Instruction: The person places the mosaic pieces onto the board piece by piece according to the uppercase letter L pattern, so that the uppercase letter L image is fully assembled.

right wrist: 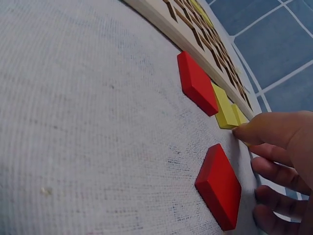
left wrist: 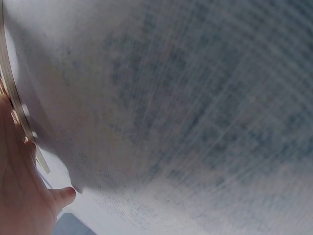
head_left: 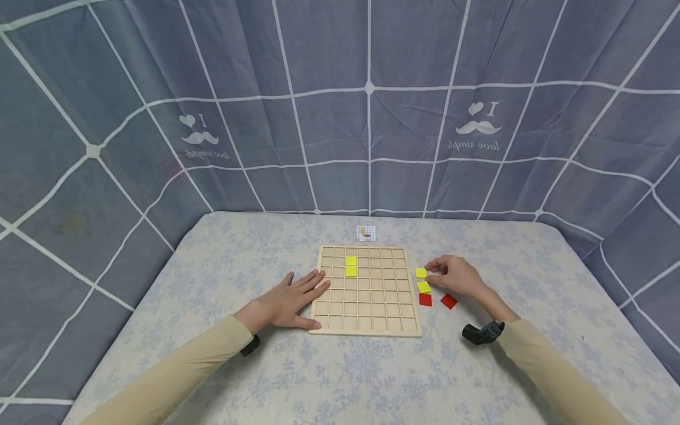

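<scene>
A wooden grid board (head_left: 366,308) lies flat on the table, with two yellow tiles (head_left: 351,265) in adjoining cells of one column. My left hand (head_left: 291,300) rests with spread, straight fingers on the board's left edge. In the left wrist view, part of that hand (left wrist: 24,186) shows beside the board's rim. Right of the board, my right hand (head_left: 455,276) pinches the edges of a yellow tile (head_left: 420,273) with thumb and forefinger. Another yellow tile (head_left: 424,287) lies nearer me, then two red tiles, one by the board (right wrist: 196,83) and one farther right (right wrist: 219,188).
A small card (head_left: 366,233) with a printed grid and coloured blocks lies behind the board. The table wears a pale floral cloth (head_left: 340,383). Blue-grey curtains (head_left: 329,130) with white lines hang behind and at both sides.
</scene>
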Demonstrator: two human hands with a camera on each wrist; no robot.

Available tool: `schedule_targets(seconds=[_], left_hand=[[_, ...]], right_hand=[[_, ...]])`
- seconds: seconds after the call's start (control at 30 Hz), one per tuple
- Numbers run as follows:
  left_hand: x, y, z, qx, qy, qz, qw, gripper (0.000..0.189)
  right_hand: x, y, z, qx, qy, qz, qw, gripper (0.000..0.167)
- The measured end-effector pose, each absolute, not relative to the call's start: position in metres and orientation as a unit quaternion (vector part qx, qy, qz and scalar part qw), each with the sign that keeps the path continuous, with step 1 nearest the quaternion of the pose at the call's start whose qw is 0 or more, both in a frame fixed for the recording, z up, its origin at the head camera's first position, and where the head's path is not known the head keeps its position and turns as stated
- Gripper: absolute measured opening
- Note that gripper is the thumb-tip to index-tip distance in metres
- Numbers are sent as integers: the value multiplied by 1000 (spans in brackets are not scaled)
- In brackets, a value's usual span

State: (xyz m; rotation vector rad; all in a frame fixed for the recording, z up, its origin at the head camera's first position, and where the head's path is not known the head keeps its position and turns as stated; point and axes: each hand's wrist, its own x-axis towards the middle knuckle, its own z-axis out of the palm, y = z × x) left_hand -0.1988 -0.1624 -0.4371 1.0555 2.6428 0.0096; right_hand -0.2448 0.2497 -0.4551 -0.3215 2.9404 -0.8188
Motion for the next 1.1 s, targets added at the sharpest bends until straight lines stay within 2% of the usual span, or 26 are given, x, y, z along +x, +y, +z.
schedule_targets(seconds=[0.67, 1.1], left_hand=[[-198, -163, -437, 369, 918, 3, 144, 92], [-197, -163, -434, 371, 918, 6, 141, 92]], right_hand=[[-244, 242, -442, -96, 955, -280, 5, 29], [-246, 210, -436, -118, 948, -294, -16, 29]])
